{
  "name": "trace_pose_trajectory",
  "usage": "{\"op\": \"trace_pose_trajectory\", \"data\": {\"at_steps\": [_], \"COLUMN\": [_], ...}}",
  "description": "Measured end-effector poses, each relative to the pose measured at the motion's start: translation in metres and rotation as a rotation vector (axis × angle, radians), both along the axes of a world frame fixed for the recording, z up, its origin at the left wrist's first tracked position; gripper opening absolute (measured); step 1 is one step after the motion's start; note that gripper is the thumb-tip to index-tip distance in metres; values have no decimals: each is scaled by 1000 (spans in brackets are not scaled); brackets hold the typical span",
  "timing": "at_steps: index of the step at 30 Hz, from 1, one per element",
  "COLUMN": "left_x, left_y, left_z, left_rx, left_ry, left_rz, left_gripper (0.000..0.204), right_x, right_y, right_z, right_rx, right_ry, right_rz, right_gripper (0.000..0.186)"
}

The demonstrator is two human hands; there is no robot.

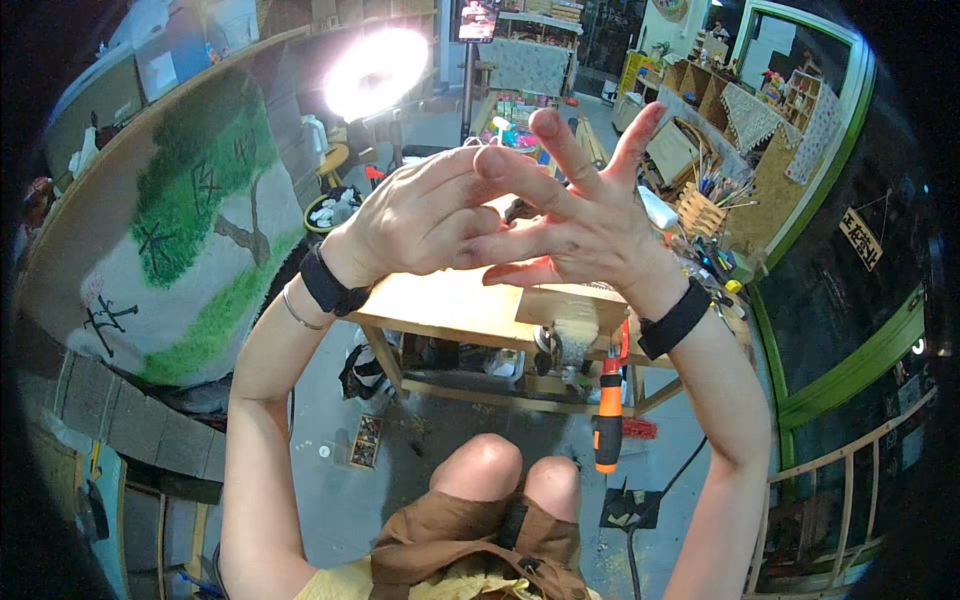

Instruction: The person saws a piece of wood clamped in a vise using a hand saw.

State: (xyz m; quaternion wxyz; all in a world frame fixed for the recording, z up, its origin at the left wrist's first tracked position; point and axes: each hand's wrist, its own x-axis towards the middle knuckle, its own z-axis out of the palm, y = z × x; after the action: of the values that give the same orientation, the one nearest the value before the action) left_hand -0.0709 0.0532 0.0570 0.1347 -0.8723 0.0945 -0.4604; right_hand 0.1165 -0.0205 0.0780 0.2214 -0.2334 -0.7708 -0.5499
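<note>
Grey floor (340, 520) with wooden workbench (430, 300), small box (363, 466), black sheet (614, 510).

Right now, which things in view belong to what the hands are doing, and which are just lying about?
In use:
- left hand, fingers against the right hand
- right hand, fingers spread; no held object is visible in either

Lying or standing about, untouched:
- wooden bench
- orange-and-black tool handle
- bright lamp
- brushes
- painted panel
</note>
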Motion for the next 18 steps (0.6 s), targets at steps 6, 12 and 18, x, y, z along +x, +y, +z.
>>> {"op": "trace_pose_trajectory", "data": {"at_steps": [6, 12, 18], "left_x": [4, 40, 64], "left_y": [-1, 52, 148], "left_z": [-3, -37, -135], "left_rx": [-478, -402, -995], "left_ry": [50, -124, 146], "left_rz": [-36, 223, 478], "left_gripper": [27, 40, 40], "right_x": [0, 20, 28], "right_y": [-4, -69, -177], "right_z": [0, 7, -58], "right_rx": [-136, -424, -787], "right_ry": [2, 90, 878], "right_rz": [-96, -343, -251], "right_gripper": [69, 61, 36]}}
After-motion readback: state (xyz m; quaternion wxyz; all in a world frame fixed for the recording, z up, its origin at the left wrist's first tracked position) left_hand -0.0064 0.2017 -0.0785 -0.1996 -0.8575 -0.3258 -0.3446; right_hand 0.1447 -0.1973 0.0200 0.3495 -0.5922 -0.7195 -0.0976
